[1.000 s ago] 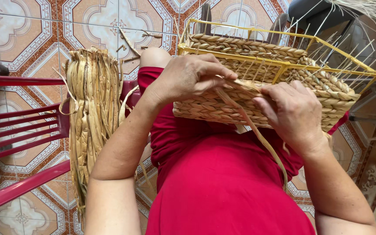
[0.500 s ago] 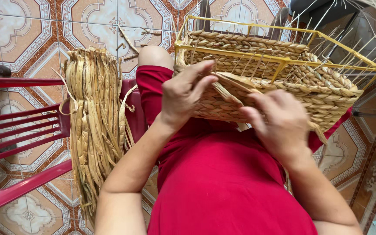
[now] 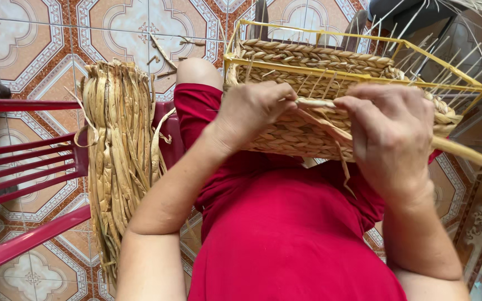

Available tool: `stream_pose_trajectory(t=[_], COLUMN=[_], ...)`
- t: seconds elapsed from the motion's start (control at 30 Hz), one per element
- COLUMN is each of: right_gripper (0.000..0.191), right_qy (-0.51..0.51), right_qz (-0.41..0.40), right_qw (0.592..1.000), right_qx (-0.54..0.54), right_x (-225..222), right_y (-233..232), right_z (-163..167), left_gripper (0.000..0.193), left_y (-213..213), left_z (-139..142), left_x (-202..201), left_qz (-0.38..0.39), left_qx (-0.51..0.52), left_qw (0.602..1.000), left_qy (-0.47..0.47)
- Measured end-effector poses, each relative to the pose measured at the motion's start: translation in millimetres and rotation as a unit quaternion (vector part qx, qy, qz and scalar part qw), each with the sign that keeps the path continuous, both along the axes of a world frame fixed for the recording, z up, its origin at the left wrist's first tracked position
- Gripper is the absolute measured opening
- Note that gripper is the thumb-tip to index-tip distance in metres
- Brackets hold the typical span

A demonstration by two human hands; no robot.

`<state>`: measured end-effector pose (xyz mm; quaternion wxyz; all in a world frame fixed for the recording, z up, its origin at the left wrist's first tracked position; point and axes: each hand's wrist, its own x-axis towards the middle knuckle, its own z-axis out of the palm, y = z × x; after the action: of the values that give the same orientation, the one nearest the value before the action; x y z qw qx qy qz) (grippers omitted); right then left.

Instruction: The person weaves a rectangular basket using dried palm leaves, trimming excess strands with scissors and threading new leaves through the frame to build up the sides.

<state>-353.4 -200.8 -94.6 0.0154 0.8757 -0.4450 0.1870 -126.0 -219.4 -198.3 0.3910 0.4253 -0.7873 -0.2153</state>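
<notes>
A half-woven basket (image 3: 308,61) of tan dried fibre on a yellow wire frame (image 3: 364,78) rests on my lap, over red clothing. My left hand (image 3: 255,111) presses against its near wall and pinches a flat fibre strand (image 3: 314,102). My right hand (image 3: 389,134) grips the same strand from the other side, fingers curled over the weave. A loose end of the strand hangs down below my right hand, and another long strand (image 3: 470,156) trails off to the right.
A thick bundle of dried fibre strips (image 3: 119,156) hangs over the arm of a red plastic chair (image 3: 23,161) on my left. Patterned floor tiles (image 3: 40,39) lie below. Thin wire spokes (image 3: 453,50) stick up from the basket's far right side.
Both hands have moved up the basket's near wall and closer together, pulling the strand across. The strand that hung slanting over my lap now lies mostly against the weave.
</notes>
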Motion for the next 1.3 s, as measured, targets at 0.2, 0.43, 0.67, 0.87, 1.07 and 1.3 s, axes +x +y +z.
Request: stream_pose_trajectory(t=[0.2, 0.43, 0.67, 0.87, 1.07, 1.3], right_gripper=[0.016, 0.015, 0.030, 0.020, 0.019, 0.019], right_qy=[-0.056, -0.310, -0.083, 0.102, 0.055, 0.040], right_qz=[-0.026, -0.018, -0.029, -0.112, -0.094, -0.064], right_qw=[0.991, 0.919, 0.993, 0.983, 0.982, 0.987], right_qx=[0.119, 0.242, 0.080, 0.099, 0.153, 0.142], right_x=[22, 16, -2, -53, -71, -72], right_y=[-1, -18, 5, -2, -2, 6], right_z=[-40, -110, -62, -58, -71, -84], left_gripper=[0.010, 0.005, 0.003, 0.017, 0.012, 0.016], left_y=[11, -17, -31, -33, -26, -27], left_z=[-26, 1, -9, -8, 7, -2], left_x=[-8, 16, -12, -1, -10, -15], left_qz=[0.057, -0.078, -0.009, -0.103, -0.029, -0.012], left_qx=[0.042, 0.392, 0.141, 0.174, 0.260, 0.240], left_qw=[0.997, 0.913, 0.973, 0.979, 0.965, 0.971], left_qy=[-0.025, 0.085, -0.181, 0.016, -0.026, -0.005])
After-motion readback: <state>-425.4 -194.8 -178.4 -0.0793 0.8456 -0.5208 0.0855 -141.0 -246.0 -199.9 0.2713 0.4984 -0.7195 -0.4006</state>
